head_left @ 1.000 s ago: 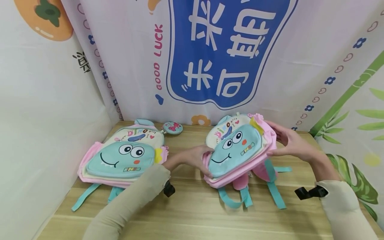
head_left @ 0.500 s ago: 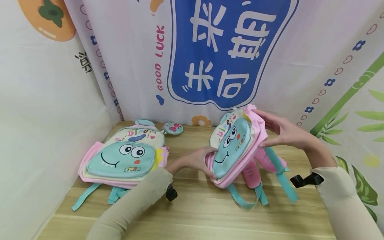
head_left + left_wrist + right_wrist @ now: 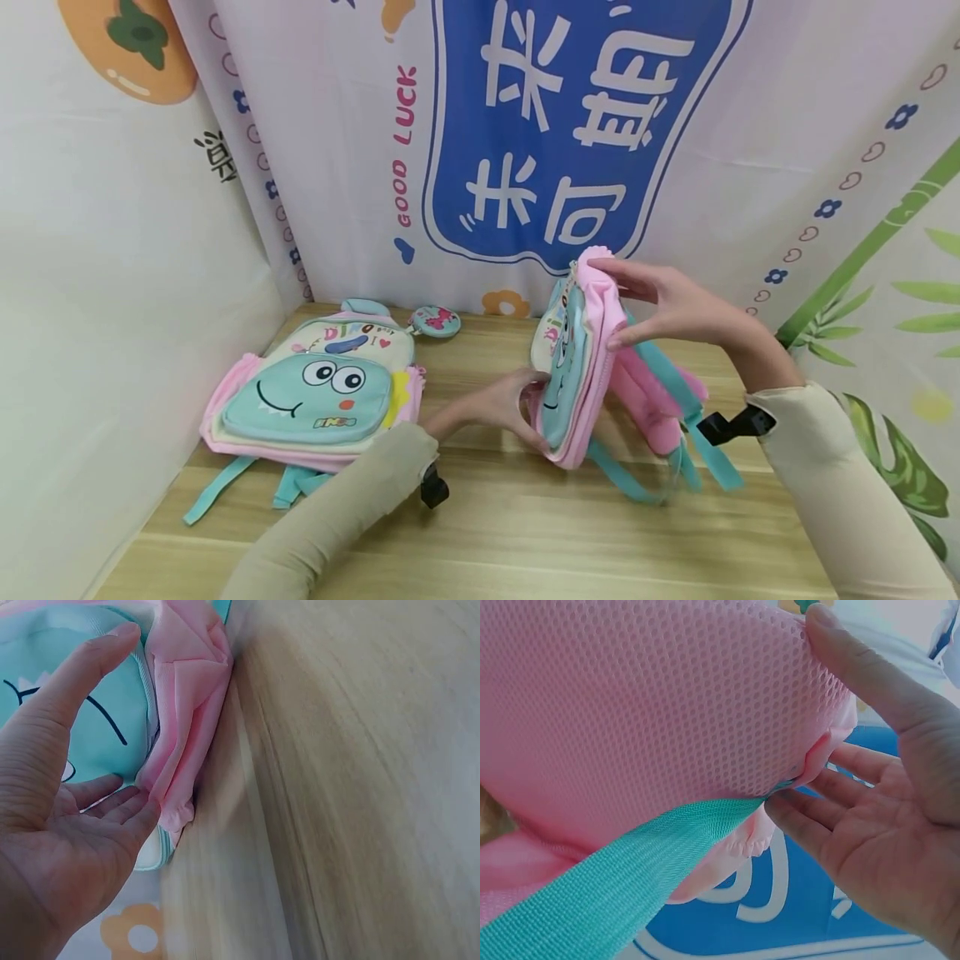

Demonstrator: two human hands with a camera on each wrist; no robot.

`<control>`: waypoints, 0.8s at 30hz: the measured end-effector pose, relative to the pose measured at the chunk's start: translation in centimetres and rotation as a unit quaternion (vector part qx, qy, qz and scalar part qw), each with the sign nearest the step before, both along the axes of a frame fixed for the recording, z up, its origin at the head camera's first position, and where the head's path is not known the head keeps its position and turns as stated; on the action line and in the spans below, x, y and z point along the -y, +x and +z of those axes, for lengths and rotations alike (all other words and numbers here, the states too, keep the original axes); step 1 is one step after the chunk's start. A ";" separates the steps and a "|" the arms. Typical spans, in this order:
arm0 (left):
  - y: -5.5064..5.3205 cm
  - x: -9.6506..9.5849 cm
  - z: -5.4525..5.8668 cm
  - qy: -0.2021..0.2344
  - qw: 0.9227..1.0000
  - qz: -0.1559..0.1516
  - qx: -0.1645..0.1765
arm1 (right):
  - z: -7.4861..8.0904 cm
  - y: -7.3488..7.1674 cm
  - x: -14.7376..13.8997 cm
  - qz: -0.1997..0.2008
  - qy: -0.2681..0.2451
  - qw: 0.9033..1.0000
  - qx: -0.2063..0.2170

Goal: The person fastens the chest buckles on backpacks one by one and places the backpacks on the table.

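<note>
A pink and teal child's backpack (image 3: pixel 592 358) with a dinosaur face stands tipped up on its side edge, its front turned to the left. My right hand (image 3: pixel 667 304) grips its raised side, thumb on the near edge and fingers farther back. Low on the other side, my left hand (image 3: pixel 506 408) curves round the pink side pocket (image 3: pixel 187 712), with the thumb over the teal front. In the right wrist view, the pink mesh back panel (image 3: pixel 660 712) faces the camera, and a teal strap (image 3: pixel 652 855) runs from the edge near the fingers. Most of the face is turned away.
A matching backpack (image 3: pixel 315 392) lies face up at the left on the wooden table (image 3: pixel 517 533). Its round charm (image 3: pixel 435 321) rests beside its top. A printed cloth (image 3: pixel 360 167) hangs behind the table, with more cloth at both sides.
The right backpack has swung from leaning back, face up, to nearly upright on its side, facing left. My right hand has risen and moved left with it; the left hand stayed low.
</note>
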State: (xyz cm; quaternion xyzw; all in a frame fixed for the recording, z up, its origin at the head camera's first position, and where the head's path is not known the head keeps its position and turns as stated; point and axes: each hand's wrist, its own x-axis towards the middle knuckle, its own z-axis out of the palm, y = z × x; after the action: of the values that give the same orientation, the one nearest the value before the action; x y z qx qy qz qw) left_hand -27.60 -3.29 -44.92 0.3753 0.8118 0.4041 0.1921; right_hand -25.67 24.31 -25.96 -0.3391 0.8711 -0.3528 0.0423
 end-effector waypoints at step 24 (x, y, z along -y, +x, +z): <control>1.2 0.2 0.3 0.016 1.000 -0.010 0.010 | 1.4 0.5 3.7 0.025 0.070 0.997 -0.017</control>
State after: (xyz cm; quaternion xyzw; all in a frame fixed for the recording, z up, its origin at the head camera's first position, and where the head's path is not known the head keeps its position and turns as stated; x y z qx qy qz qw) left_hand -26.41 -3.49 -44.65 0.3825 0.7993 0.4190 0.1981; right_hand -25.14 20.61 -24.54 -0.3626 0.8856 -0.2838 0.0602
